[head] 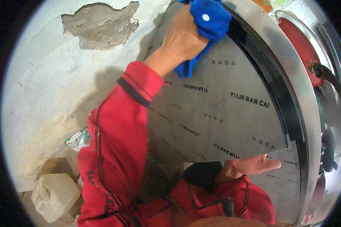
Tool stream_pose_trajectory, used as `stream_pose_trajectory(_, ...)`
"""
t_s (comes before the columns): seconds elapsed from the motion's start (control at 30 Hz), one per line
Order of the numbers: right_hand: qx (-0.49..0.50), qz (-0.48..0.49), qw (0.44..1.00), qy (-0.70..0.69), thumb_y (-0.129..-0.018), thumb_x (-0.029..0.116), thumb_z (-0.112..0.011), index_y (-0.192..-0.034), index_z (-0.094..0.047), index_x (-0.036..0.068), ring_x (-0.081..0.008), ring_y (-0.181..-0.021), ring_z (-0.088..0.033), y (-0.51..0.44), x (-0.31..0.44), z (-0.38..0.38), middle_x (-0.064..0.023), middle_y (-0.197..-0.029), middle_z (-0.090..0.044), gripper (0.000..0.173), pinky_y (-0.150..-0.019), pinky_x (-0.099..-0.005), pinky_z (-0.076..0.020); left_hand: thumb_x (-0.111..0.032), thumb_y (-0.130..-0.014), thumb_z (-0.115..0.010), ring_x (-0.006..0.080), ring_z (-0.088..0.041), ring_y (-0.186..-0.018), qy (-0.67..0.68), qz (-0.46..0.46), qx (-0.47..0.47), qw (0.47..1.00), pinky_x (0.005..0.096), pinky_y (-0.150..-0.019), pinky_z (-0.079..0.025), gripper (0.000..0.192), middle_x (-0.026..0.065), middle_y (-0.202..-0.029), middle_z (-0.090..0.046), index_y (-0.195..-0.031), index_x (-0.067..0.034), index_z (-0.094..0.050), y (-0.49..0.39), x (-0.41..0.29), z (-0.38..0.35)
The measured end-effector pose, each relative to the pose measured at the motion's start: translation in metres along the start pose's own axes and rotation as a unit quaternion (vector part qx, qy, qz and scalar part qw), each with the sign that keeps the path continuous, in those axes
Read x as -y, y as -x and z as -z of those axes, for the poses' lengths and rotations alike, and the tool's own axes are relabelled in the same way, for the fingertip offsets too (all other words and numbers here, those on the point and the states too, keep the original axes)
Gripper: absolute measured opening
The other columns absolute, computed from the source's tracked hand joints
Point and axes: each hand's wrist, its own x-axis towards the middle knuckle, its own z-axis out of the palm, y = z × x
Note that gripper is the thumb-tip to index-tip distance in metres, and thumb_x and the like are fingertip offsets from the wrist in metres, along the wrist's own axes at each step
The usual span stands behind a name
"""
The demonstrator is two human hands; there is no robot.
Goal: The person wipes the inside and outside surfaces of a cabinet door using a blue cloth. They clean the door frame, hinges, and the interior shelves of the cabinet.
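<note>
My left hand (184, 34), at the top of the view, grips a fuzzy blue cloth (211, 21) with a small white spot on it. The cloth lies against the upper part of a grey panel (193, 105) printed with repeated writing, and one end hangs below my wrist. The panel looks like a cabinet door standing away from a counter's front. At its lower edge is my right hand (250, 165), thumb stretched out to the right. The panel hides its other fingers, so I cannot tell whether they grip it.
Black trim (261, 65) runs beneath a metal counter edge (295, 71). A red pan (299, 48) with a dark handle (326, 73) stands on top. At left are a white wall (51, 79) with a broken plaster patch (102, 25), a crumpled packet (79, 139) and a whitish plastic jug (56, 195).
</note>
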Motion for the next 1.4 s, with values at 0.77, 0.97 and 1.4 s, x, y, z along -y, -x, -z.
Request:
stream_pose_trajectory(0.77,0.08,-0.067,0.976,-0.192,-0.095,0.069,-0.029,-0.135,-0.044,-0.002,-0.0258,-0.109,-0.054,0.004,0.017,-0.033,-0.0125,-0.127,-0.056,0.083,-0.096,-0.0405,-0.0434,-0.03,-0.07,-0.067,0.0314,-0.052,-0.105,0.091,-0.043,0.087,0.991,0.0437,-0.091,-0.038,0.03,0.0154,-0.106,-0.059,-0.087,-0.006,-0.068,0.006,-0.149,0.028)
stream_pose_trajectory(0.97,-0.025,-0.015,0.996,-0.083,-0.096,0.067,-0.033,-0.131,-0.046,-0.004,-0.0234,-0.106,-0.054,-0.013,0.004,0.007,-0.0121,-0.123,-0.056,0.08,-0.093,-0.0384,-0.0447,-0.036,-0.067,-0.064,0.0281,-0.056,-0.109,0.218,-0.114,0.118,0.962,0.0457,-0.099,-0.038,0.038,0.0133,-0.116,-0.06,-0.095,-0.01,-0.069,0.023,-0.182,0.015)
stream_pose_trajectory(1.4,0.026,0.102,0.994,0.018,-0.1,0.054,-0.042,-0.141,-0.038,-0.004,-0.0247,-0.117,-0.05,-0.058,-0.01,0.048,-0.0135,-0.134,-0.052,0.071,-0.103,-0.0417,-0.0401,-0.026,-0.067,-0.068,0.019,-0.057,-0.104,0.157,-0.185,0.053,0.969,0.04,-0.099,-0.038,0.035,0.0024,-0.107,-0.063,-0.101,-0.015,-0.071,0.016,-0.121,-0.026)
